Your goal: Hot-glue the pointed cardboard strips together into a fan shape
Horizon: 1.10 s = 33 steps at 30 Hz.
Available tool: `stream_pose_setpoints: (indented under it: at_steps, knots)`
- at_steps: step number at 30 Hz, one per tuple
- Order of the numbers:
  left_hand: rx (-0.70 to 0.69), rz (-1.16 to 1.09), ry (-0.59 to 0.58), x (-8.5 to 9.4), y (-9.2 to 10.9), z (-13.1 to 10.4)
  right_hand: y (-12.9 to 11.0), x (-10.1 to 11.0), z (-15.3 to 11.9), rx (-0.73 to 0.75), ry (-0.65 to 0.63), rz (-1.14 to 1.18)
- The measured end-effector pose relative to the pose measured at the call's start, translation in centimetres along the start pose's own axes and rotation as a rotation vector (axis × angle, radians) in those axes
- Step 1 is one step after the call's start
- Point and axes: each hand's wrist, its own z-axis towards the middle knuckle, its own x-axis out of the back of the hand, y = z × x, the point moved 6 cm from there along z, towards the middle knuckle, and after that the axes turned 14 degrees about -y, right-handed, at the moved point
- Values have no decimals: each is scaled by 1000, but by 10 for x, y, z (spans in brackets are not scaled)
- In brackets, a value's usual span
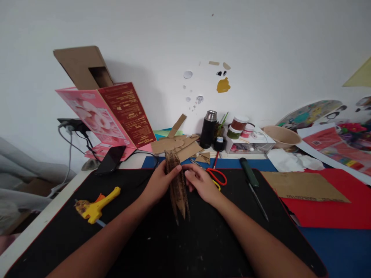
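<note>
A long brown cardboard piece (pixel 179 189) with dark printed marks and pointed strips at its near end is held over the middle of the black mat. My left hand (pixel 164 178) is closed on it from the left, thumb across the top and the other fingers mostly hidden behind. On the right side, my right hand (pixel 199 180) has curled fingers against the edge of the same piece. Just beyond my right hand lie scissors (pixel 217 177) with red handles. Flat cardboard scraps (pixel 171 144) are heaped behind the piece.
A yellow glue gun (pixel 98 206) and a black phone (pixel 111 159) lie at left. On the right are a green-handled cutter (pixel 249 172), a thin dark rod (pixel 258 201) and a cardboard sheet (pixel 304 186) on red paper. A black flask (pixel 208 130) stands behind, beside paint jars (pixel 239 124).
</note>
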Motion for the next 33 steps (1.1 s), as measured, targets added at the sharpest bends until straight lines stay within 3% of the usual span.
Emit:
stream_pose_setpoints:
  at_steps: [5,11,18,26,33]
  knots:
    - [-28,-21,64,0,-6,-2,-6,-9,-5,55,55,-402]
    - [-133,6,155,15,-2,1,-8,-9,-5,19,78,-516]
    - [-135,56,171,16,8,0,-6,-9,-6,38,84,-494]
    - [-119,-173,147,13,0,5,-9,-13,-6,53,75,-402]
    - [-81,-237,107,8,12,3,-16,-20,-9,105,52,-225]
